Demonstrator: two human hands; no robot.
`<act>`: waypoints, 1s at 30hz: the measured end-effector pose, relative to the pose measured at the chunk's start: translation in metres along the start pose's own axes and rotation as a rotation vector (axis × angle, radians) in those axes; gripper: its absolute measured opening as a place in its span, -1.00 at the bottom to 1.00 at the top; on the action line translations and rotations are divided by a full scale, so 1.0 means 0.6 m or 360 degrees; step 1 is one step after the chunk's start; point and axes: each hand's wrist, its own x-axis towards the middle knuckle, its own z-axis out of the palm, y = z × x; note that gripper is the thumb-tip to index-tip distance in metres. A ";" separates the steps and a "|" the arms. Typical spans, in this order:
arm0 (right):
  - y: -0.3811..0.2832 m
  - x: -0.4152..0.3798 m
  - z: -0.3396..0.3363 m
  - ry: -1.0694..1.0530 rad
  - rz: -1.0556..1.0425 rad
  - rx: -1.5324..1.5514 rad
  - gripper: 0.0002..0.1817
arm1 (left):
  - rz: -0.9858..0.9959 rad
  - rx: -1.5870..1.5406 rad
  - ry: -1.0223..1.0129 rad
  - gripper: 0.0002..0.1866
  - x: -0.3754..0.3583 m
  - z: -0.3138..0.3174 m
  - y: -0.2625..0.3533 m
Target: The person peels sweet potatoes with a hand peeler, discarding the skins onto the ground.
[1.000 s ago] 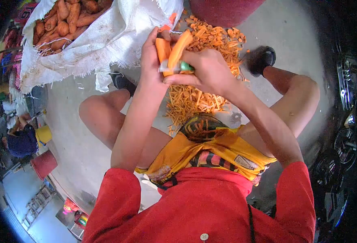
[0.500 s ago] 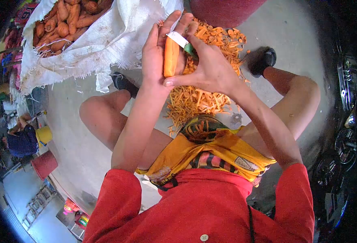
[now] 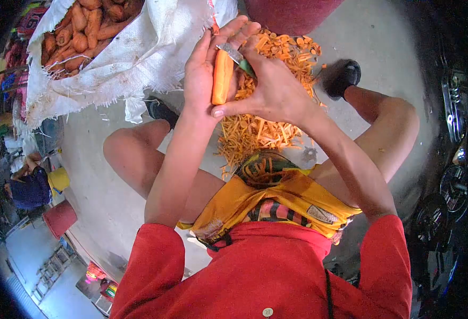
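A peeled orange carrot (image 3: 223,77) lies along the palm of my left hand (image 3: 197,80), whose fingers stretch out beyond it. My right hand (image 3: 279,87) is closed around a green-handled knife (image 3: 231,53), most of the handle hidden by the fingers. The metal blade lies across the far end of the carrot. My right thumb reaches to the carrot's near end, by the left wrist. Below both hands, a heap of carrot peelings and cut ends (image 3: 260,130) covers the floor.
At the upper left, a white woven sack (image 3: 122,69) holds several unpeeled carrots (image 3: 80,40). A dark red tub (image 3: 298,13) stands behind the heap. My bent legs frame the peelings. Another person (image 3: 29,186) is at far left near a yellow bucket (image 3: 58,179).
The blade has tilted and no longer shows its bright white face. Both hands and the carrot have shifted very slightly left; the grip looks the same.
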 end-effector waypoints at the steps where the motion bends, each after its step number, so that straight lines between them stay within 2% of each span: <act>1: -0.002 -0.001 -0.001 -0.0001 0.0001 0.0000 0.30 | -0.0003 -0.0019 -0.0006 -0.37 -0.001 0.000 0.000; 9: -0.004 -0.005 0.004 0.0072 -0.0099 -0.0281 0.24 | -0.0049 0.0019 -0.0004 -0.43 -0.006 -0.015 0.003; 13: -0.001 -0.004 0.004 0.0051 -0.0122 -0.0304 0.18 | -0.0089 -0.0105 0.0099 -0.41 -0.007 -0.011 0.003; 16: 0.008 -0.004 0.010 0.0064 -0.0208 -0.0257 0.09 | -0.0063 -0.0182 0.0133 -0.42 -0.009 -0.011 0.003; 18: 0.010 -0.006 0.014 0.0111 -0.0296 -0.0162 -0.09 | -0.0046 -0.0213 0.0149 -0.42 -0.010 -0.016 0.003; 19: 0.010 -0.007 0.017 0.0111 -0.0298 -0.0162 -0.09 | -0.0076 -0.0286 0.0094 -0.44 -0.010 -0.023 0.004; 21: 0.009 -0.010 0.021 0.0048 -0.0373 -0.0394 -0.25 | -0.0106 -0.0359 0.0038 -0.45 -0.009 -0.031 0.001; 25: 0.002 -0.009 0.012 0.0056 -0.0366 -0.0343 -0.34 | -0.0106 -0.0708 -0.0046 -0.54 -0.006 -0.060 -0.011; 27: -0.003 -0.006 -0.020 -0.0147 -0.0316 -0.0101 -0.38 | -0.0078 -0.0843 -0.0122 -0.56 -0.001 -0.078 -0.015; 30: -0.010 -0.016 -0.087 -0.0310 -0.0241 -0.0101 -0.46 | -0.0122 -0.1043 -0.0169 -0.59 0.003 -0.093 -0.012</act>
